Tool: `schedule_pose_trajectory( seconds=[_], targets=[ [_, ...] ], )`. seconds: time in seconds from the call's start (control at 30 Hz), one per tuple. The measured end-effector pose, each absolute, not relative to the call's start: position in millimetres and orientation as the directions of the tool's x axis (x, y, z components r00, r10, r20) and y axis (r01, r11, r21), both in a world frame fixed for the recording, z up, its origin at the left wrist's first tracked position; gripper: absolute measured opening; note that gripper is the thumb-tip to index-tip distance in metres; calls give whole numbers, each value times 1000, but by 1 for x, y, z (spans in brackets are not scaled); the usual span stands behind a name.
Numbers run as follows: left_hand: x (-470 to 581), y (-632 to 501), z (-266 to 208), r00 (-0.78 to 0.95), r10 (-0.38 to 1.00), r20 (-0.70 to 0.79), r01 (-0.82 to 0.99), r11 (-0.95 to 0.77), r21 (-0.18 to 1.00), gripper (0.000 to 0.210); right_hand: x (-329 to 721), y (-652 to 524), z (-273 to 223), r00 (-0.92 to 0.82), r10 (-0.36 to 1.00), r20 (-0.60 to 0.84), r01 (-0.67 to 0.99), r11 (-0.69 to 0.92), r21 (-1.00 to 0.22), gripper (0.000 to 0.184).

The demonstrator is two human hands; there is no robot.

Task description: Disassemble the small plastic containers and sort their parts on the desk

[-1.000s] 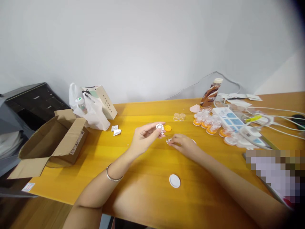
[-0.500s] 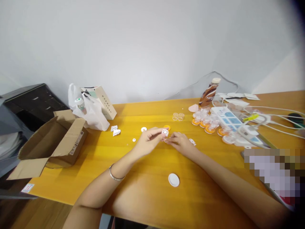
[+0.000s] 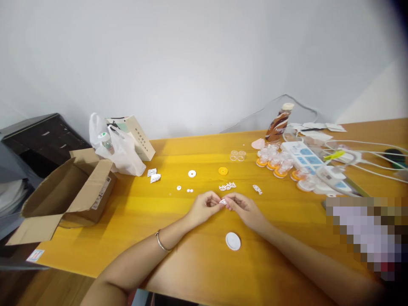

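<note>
Along its far edge, the worktop [image 3: 185, 255] is backed by a grey wall. At its left edge an open cardboard box [image 3: 106, 177] is placed; printing is carried on its side label, too small to be read. Behind it, towards the far left corner, a white plastic bag [image 3: 129, 155] is set against a cream carton [image 3: 140, 138], on which a column of dark characters is printed but cannot be made out. Towards the right edge, a white power strip [image 3: 307, 160] with blue panels is laid. Near the far edge a brown bottle [image 3: 278, 127] is stood, tilted in view, its label legible only as "NES". Mid-worktop, towards the near edge, the fingertips of the left hand [image 3: 204, 208] and right hand [image 3: 247, 208] are brought together, and a small white piece [image 3: 223, 202] is pinched between them. Nearer the near edge a white disc [image 3: 233, 241] is laid flat. Beyond the hands, a yellow disc [image 3: 221, 171] and white toothed parts [image 3: 228, 186] are spread. Two foil packets [image 3: 155, 178] are left towards the left edge. By the near left corner a small sticker [image 3: 35, 255] is fixed, its print unreadable.
</note>
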State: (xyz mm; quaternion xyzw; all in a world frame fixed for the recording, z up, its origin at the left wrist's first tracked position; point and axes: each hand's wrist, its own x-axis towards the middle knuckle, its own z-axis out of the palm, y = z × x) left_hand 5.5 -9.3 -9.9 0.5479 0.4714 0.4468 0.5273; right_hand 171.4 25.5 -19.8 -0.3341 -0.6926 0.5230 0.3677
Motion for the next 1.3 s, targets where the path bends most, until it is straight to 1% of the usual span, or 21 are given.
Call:
schedule_pose_trajectory(
  seconds=[0.17,0.27,0.37,0.53,0.6,0.67,0.83,1.1,1.3],
  targets=[
    [7,-9,-12,76,989,130,255,-146,956,29,176,27,-19,-490,863,126,35,164,-986,28],
    [7,-10,-11,76,988,136,310,-153,938,26,176,28,-19,-511,852,112,19,142,-990,28],
    [9,-11,-10,79,988,131,299,-149,942,26,176,29,-20,-521,846,111,13,138,-990,26],
    [13,-10,-10,57,994,90,164,-99,982,30,176,28,-18,-473,869,144,40,184,-982,28],
    [12,-8,-11,56,996,64,205,-74,976,30,177,26,-16,-451,877,163,46,206,-978,28],
    [10,-8,-11,94,995,36,258,-59,964,30,178,23,-14,-452,874,179,48,224,-973,27],
    [8,-8,-14,150,988,19,239,-55,970,32,179,19,-10,-493,850,185,85,260,-962,25],
    [8,-8,-15,137,990,21,300,-62,952,28,176,25,-19,-501,856,126,70,185,-980,26],
    [9,-7,-9,140,990,6,265,-44,963,28,176,26,-16,-503,859,96,56,143,-988,28]
  ],
)
